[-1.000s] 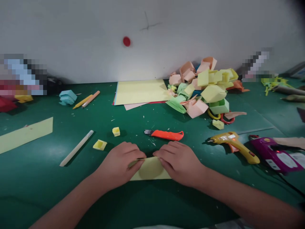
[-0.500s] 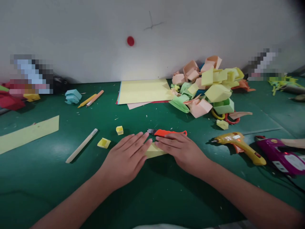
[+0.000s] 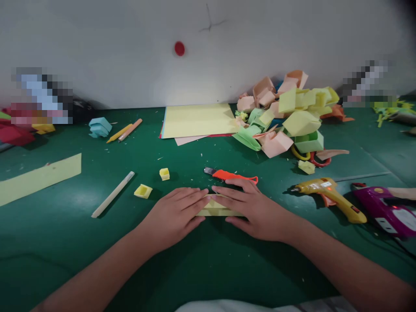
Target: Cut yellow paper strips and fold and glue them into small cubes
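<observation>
My left hand [image 3: 173, 214] and my right hand [image 3: 251, 210] lie flat on a folded piece of yellow paper [image 3: 216, 209] on the green table [image 3: 208, 260]. The fingers of both hands are stretched out and press the paper down, fingertips almost meeting at its middle. Most of the paper is hidden under my hands. An orange utility knife [image 3: 232, 176] lies just beyond my right fingertips.
Two small yellow folded pieces [image 3: 143, 190] [image 3: 164, 173] and a pale stick [image 3: 112, 194] lie to the left. A yellow glue gun [image 3: 326, 193] and a purple one [image 3: 383, 210] sit at the right. A heap of folded paper boxes [image 3: 286, 117] and a sheet stack [image 3: 198, 120] lie behind.
My hands went from pinching the paper's far edge to lying flat on it. The paper is folded narrower now, and my hands slid a little forward along it.
</observation>
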Demonstrator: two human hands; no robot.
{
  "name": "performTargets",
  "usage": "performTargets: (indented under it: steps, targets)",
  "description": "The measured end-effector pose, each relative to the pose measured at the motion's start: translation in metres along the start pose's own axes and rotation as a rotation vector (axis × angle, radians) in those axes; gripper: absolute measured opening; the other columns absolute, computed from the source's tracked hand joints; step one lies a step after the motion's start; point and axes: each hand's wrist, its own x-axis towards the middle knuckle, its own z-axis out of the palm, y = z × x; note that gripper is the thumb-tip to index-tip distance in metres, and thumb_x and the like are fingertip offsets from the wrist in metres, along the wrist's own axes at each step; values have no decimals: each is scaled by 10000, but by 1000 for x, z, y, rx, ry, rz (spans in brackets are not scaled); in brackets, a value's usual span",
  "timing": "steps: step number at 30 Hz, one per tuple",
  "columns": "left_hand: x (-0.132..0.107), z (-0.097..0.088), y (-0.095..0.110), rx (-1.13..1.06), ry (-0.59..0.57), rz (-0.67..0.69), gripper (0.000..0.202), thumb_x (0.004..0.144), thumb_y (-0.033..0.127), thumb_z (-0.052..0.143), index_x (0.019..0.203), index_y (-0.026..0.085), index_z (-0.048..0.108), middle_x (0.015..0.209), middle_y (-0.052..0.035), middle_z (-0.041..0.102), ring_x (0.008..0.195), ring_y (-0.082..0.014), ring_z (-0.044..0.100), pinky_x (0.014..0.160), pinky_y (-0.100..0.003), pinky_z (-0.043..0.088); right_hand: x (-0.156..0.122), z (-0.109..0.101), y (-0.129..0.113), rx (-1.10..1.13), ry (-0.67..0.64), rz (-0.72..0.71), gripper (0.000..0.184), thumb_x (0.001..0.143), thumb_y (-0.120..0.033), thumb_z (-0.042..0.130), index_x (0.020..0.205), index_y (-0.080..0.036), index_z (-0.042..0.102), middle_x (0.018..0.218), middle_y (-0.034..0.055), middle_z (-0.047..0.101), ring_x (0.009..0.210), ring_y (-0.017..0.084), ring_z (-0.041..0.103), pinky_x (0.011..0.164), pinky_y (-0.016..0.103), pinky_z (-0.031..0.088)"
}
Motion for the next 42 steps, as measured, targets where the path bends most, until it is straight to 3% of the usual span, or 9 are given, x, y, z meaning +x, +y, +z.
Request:
performTargets:
  steps: [7,17,33,42]
  targets:
    - [3,3,-1,-9,56,-17,310,1011,233,487,1288,198,623,1343,-57,658,1203,-223,641,1054,-441,524,2,-2,1,-87,27,-45,457,1001,-261,484,1457,-239,506,1507,11,523,1314,310,436,1075,548,434]
    - [8,11,1,-57,114,-75,294,993,208,513,1250,187,654,1321,-67,671,1186,-208,652,1033,-416,547,2,1,7,-214,47,-37,414,1011,-175,443,1381,-299,581,1502,-12,528,1307,326,465,976,550,468]
    - [7,4,1,-125,79,-72,242,995,193,495,1078,186,722,1302,-63,684,1177,-229,662,1011,-438,567,1,-8,4,-157,34,-77,381,1006,-170,450,1320,-285,632,1475,-23,556,1300,324,482,1003,563,448]
    - [4,4,-2,-148,16,-79,313,1015,179,429,1192,198,686,1389,-62,622,1293,-212,587,1127,-454,482,-2,-6,5,-181,21,-66,508,926,-51,453,1348,-283,613,1496,-1,533,1331,318,474,1021,583,459]
